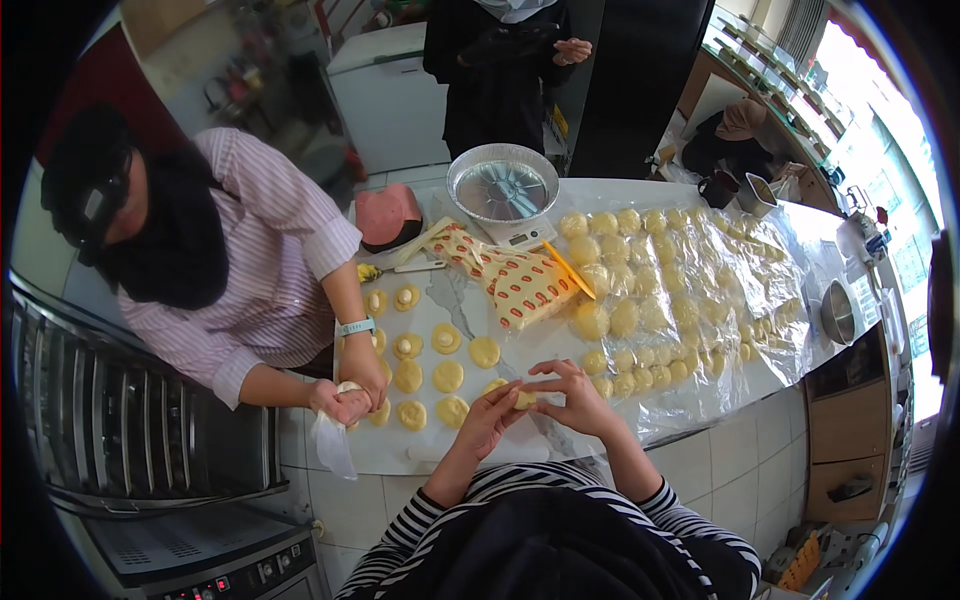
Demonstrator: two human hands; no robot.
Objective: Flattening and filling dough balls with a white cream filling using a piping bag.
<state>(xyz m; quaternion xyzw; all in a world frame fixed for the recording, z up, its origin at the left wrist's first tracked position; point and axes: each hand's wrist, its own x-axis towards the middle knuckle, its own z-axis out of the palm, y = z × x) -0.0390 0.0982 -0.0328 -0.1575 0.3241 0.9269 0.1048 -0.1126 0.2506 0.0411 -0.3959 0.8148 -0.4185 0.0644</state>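
At the table's near edge, a small piece of pale yellow dough [525, 400] is pinched between the fingers of my left hand [484, 421] and my right hand [578, 402]. Part of it is hidden by the fingers. Just behind my left hand lies another dough round [494, 386]. Flattened dough discs [448, 376] sit in loose rows to the left, a few topped with dabs of pale filling [407, 345]. To my right, many dough balls [624, 318] rest under a clear plastic sheet [690, 400].
At the left, a co-worker's hands [355, 395] squeeze a piping bag [332, 445] over the discs. Behind them are a printed bag [520, 288], an orange-yellow scraper [570, 270], a foil bowl [503, 185] on a scale [520, 236] and a pink cap [385, 214]. Another person [500, 90] stands opposite.
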